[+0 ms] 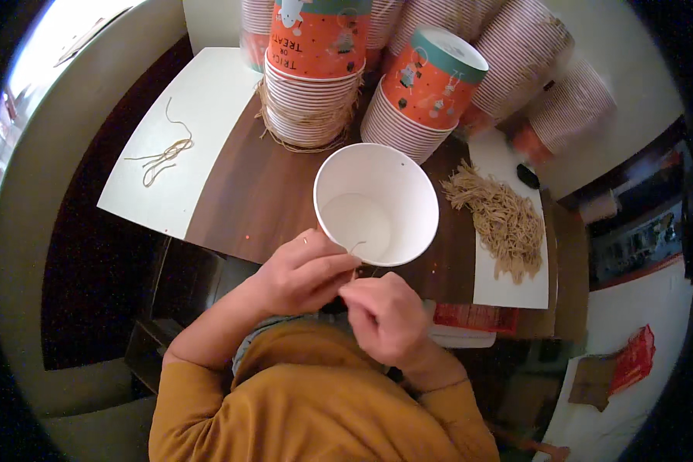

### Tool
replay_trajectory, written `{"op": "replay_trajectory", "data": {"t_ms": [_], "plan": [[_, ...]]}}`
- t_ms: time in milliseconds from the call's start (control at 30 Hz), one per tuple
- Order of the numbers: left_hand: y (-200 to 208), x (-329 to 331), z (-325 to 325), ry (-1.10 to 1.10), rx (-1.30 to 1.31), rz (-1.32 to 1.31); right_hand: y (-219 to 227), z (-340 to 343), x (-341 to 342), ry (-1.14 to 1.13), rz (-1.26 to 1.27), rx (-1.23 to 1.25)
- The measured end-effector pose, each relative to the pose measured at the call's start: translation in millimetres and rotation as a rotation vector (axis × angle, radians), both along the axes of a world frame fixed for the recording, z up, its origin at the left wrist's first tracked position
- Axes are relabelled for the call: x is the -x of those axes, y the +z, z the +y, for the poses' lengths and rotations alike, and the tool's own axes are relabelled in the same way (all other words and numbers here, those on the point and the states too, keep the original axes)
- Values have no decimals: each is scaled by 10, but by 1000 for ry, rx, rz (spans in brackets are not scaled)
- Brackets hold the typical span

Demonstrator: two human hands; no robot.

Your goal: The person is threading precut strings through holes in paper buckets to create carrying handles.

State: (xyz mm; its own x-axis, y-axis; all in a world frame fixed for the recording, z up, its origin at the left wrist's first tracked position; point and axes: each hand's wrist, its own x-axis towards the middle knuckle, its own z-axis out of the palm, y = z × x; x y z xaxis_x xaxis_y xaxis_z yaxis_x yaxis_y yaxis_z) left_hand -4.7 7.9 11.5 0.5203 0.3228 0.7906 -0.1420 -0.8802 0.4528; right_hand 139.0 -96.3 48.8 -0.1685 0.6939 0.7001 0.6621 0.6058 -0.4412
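Observation:
A large white-lined paper tub (408, 196) stands with its mouth turned toward me at the table's near edge. At its near rim my left hand (304, 273) is closed in a pinch, thumb and fingers pressed together. My right hand (389, 316) is curled closed beside it, fingertips almost meeting the left ones. A thin end of tan twine (357, 246) sticks up between the hands and the rim, over the tub's inside. Most of the twine is hidden by my fingers, and whether it passes through the tub's wall cannot be seen.
Behind the tub stand nested stacks of orange printed tubs (435, 81), one stack (308, 108) with twine looped round it. More stacks (523, 58) lean at the back right. A heap of cut twine (504, 223) lies right; a few strands (165, 158) lie left on the table (239, 192).

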Motion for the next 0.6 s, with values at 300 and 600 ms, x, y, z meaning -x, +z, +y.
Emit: {"op": "replay_trajectory", "data": {"t_ms": [300,600], "plan": [[-77,30,108,5,-166,-9,257,189,-331,-64,-181,12],[-61,36,-3,-8,106,-46,111,173,-295,-81,-374,9]]}}
